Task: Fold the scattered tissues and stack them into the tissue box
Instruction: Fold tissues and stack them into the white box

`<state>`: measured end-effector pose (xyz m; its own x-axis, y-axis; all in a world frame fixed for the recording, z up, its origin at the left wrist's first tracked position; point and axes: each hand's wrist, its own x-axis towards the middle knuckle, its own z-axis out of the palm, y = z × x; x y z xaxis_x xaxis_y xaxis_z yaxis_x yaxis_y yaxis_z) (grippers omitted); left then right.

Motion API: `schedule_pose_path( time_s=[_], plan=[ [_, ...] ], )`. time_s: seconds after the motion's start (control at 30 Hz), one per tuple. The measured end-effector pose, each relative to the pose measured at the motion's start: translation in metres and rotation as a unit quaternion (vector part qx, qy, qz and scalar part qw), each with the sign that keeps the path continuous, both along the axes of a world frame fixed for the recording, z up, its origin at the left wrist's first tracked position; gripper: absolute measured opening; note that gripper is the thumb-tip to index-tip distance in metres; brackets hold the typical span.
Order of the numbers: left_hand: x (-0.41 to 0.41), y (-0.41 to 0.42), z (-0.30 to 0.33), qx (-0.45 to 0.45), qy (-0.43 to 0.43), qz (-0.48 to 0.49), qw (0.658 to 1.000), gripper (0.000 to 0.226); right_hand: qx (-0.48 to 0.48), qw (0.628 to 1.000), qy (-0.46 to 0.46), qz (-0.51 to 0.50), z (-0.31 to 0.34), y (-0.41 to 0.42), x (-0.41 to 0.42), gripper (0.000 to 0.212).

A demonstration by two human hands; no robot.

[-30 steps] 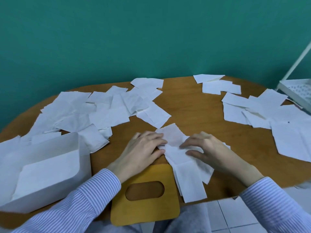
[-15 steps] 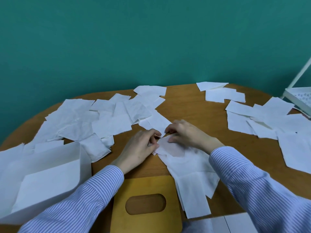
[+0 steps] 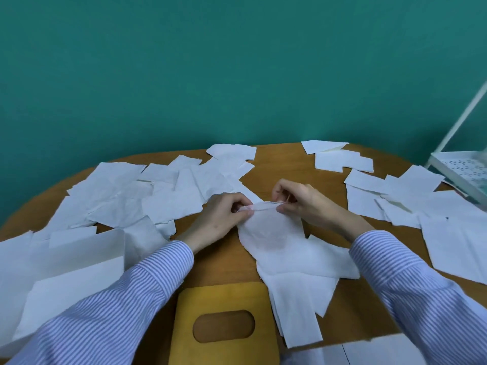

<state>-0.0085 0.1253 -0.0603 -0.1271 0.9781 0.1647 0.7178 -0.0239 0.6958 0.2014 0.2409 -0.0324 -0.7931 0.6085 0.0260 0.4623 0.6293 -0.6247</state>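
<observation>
At the centre of the frame, your left hand and right hand each pinch the far edge of one white tissue, fingers curled round the paper and the edge lifted off the round wooden table. The tissue hangs from that raised edge toward you, its near part draped over a small heap of other tissues that runs down to the table's near rim at lower centre. Both of your forearms come in from the bottom corners in blue-and-white striped sleeves.

At the lower left sits the open white tissue box, its near wall partly hidden by your left sleeve; a flat white sheet lies inside it. Just right of the box, at bottom centre, lies a yellow lid with an oval slot through which the wood shows.

Loose tissues cover the left half of the table in an overlapping spread, reaching from the box up to the far edge. A second scatter fills the right side, with a few separate sheets near the far rim at upper centre-right. A white perforated rack stands at the right edge of the frame, against the teal wall.
</observation>
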Motion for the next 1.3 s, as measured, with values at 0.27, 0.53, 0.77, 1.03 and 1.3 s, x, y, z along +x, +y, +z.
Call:
schedule_pose_path(
  time_s=[0.27, 0.53, 0.77, 1.03, 1.3],
  plan=[
    [-0.01, 0.001, 0.036, 0.049, 0.04, -0.014, 0.998, 0.007, 0.055, 0.998, 0.002, -0.023, 0.025, -0.003, 0.009, 0.022],
    [-0.001, 0.003, 0.055, 0.088, 0.043, -0.027, 0.995, 0.005, 0.089, 0.996, 0.002, -0.023, 0.042, -0.006, 0.024, 0.013],
    [0.001, -0.029, 0.104, 0.098, 0.058, -0.069, 0.991, 0.004, 0.04, 0.998, 0.056, -0.001, 0.082, -0.029, 0.045, 0.011],
    [0.002, -0.063, 0.133, 0.09, 0.015, -0.104, 0.99, 0.005, -0.018, 0.983, 0.178, 0.033, 0.106, -0.062, 0.048, 0.014],
    [-0.009, -0.052, 0.128, 0.024, -0.052, -0.112, 0.992, 0.003, -0.084, 0.982, 0.163, 0.033, 0.1, -0.058, 0.047, 0.011]
  ],
)
